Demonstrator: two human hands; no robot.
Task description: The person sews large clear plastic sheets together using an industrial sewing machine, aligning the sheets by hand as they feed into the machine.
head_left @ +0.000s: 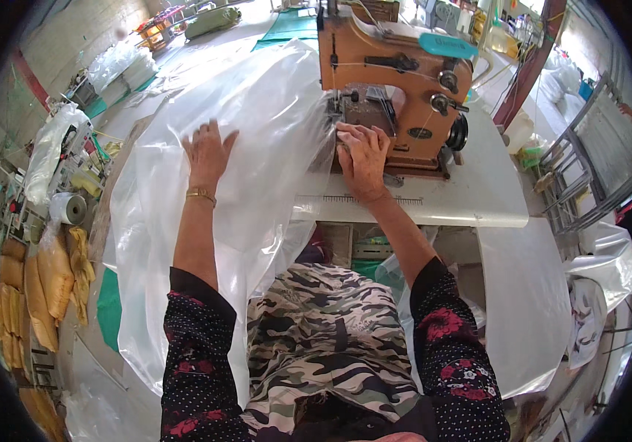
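Pressing a clear plastic sheet (257, 132) flat on the white table (478, 199), the left hand (207, 151) lies open with fingers spread, while the right hand (362, 156) pinches the sheet's edge beside an orange sewing machine (389, 81).

Daylit workshop; white table (478, 199); metal racks (588, 169).

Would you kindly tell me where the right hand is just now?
In the head view, the right hand lies right of centre, pressing the clear plastic sheet on the white table beside the orange sewing machine.
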